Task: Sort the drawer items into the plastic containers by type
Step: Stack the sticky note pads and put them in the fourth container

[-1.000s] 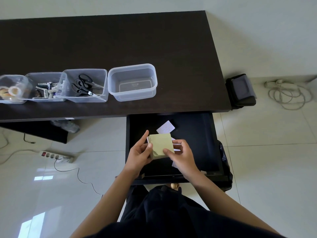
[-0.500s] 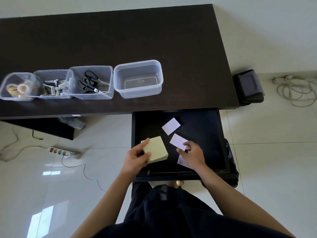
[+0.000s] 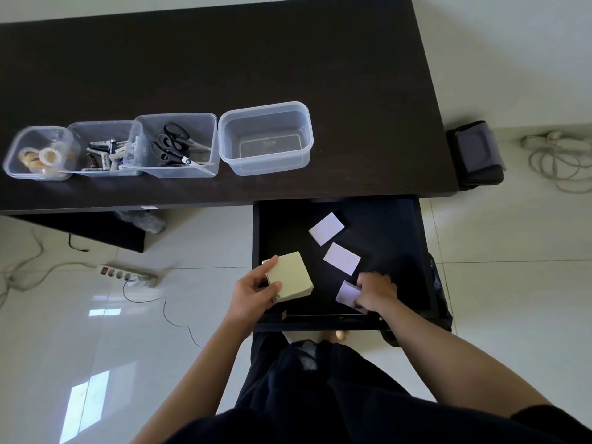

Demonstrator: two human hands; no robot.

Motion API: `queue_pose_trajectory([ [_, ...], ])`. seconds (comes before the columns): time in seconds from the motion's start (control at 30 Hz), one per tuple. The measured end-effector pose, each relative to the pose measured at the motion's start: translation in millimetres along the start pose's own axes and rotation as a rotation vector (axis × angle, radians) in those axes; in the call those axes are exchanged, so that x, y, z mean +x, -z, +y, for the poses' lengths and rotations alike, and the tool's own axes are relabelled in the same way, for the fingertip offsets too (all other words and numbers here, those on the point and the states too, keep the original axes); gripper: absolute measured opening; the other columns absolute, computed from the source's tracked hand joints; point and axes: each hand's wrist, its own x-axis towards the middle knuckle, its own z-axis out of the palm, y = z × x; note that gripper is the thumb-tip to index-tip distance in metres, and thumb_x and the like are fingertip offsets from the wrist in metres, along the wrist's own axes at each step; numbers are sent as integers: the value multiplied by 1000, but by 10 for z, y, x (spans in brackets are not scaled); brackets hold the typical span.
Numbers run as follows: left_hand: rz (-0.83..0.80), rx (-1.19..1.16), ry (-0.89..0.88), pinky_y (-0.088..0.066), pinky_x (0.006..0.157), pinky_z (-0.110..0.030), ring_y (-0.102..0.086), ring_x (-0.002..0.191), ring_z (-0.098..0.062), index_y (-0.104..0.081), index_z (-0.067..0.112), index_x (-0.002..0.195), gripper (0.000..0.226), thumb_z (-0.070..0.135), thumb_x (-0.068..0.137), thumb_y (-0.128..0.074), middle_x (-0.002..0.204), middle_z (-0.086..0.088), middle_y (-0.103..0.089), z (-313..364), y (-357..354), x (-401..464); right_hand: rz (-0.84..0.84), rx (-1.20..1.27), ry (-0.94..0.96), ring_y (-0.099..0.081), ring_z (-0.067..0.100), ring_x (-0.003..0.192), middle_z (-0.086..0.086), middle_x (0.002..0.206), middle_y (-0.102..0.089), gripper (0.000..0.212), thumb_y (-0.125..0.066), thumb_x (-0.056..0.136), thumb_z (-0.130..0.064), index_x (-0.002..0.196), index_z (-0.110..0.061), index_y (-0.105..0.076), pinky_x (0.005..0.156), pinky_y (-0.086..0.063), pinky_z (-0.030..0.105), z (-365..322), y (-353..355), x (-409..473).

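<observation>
Soft daylight, window glare on floor [image 3: 96, 395], wide-angle bending, blurred right hand [image 3: 374, 291]

The person wears dark, near-black clothing: loose dark trousers or a skirt of soft, creased fabric [image 3: 307, 386] fill the lower middle of the view, with a small paler worn or dusty patch near the top. A dark short sleeve edge [image 3: 551, 421] shows at the lower right corner. Both forearms are bare from there to the wrists, with no watch, bracelet or ring visible on the bare left hand [image 3: 253, 296] or the bare right hand [image 3: 376, 291].
</observation>
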Motion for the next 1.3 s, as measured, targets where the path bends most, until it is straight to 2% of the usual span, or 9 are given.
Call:
queue_pose_trajectory([
  [0.2, -3, -15, 6, -55, 63, -19, -56, 91, -16, -58, 26, 125, 45, -2, 90, -57, 105, -1, -55, -9, 11, 21, 0, 407, 164, -58, 20, 78, -1, 87, -59, 18, -58, 78, -12, 92, -20, -53, 61, -42, 28, 116, 253, -159],
  [0.3, -7, -31, 9, -56, 66, -20, -56, 92, -13, -58, 25, 125, 45, -3, 90, -56, 106, 0, -55, 3, -8, 41, 84, 647, 225, -60, 21, 81, -1, 90, -62, 23, -58, 79, -11, 97, -25, -58, 64, -46, 27, 87, 400, -288],
  [0.4, -19, -29, -2, -56, 64, -19, -57, 96, -14, -57, 24, 126, 45, -2, 90, -56, 110, -1, -56, 34, -44, 58, 205, 852, 334, -61, 10, 93, -5, 102, -64, 36, -67, 80, -7, 111, -25, -59, 72, -47, 16, -28, 596, -477],
  [0.57, -68, -64, -27, -56, 65, -18, -58, 102, -19, -57, 25, 128, 48, -4, 88, -58, 120, -8, -57, 97, -114, 65, 254, 1299, 361, -65, 0, 75, -6, 84, -70, 29, -72, 81, -9, 104, -20, -60, 64, -50, 15, -321, 896, -733],
  [0.73, -120, -47, -58, -54, 68, -25, -60, 87, -16, -55, 28, 129, 52, -2, 88, -60, 108, -9, -64, 130, -184, 57, 145, 1235, 416, -64, 7, 75, 0, 82, -67, 16, -72, 82, -14, 93, -15, -60, 64, -49, 24, -584, 914, -753],
  [0.87, -149, -22, -75, -50, 70, -32, -56, 82, -19, -51, 28, 134, 56, -3, 88, -59, 103, -9, -66, 112, -212, 57, 136, 1112, 439, -63, 8, 84, -2, 93, -66, 26, -76, 78, -15, 99, -19, -62, 67, -50, 15, -741, 825, -734],
  [0.97, -163, -65, -79, -46, 78, -40, -55, 87, -22, -47, 35, 133, 59, -2, 89, -58, 105, -8, -66, 104, -195, 48, 177, 1123, 416, -65, 10, 88, -6, 100, -63, 43, -80, 73, -10, 112, -14, -61, 74, -54, 18, -755, 809, -717],
  [1.1, -152, -108, -82, -41, 84, -46, -50, 90, -26, -48, 44, 124, 59, -3, 90, -55, 102, -6, -66, 87, -181, 52, 275, 1048, 400, -68, 11, 86, -6, 93, -67, 39, -81, 72, -13, 107, -9, -65, 74, -57, 25, -763, 698, -729],
  [1.3, -174, -99, -68, -50, 95, -43, -62, 105, -23, -38, 41, 136, 61, 0, 93, -51, 117, -5, -66, 117, -189, 41, 335, 909, 448, -53, -3, 92, -10, 102, -58, 34, -77, 77, -22, 109, -21, -65, 77, -40, 7, -736, 607, -792],
])
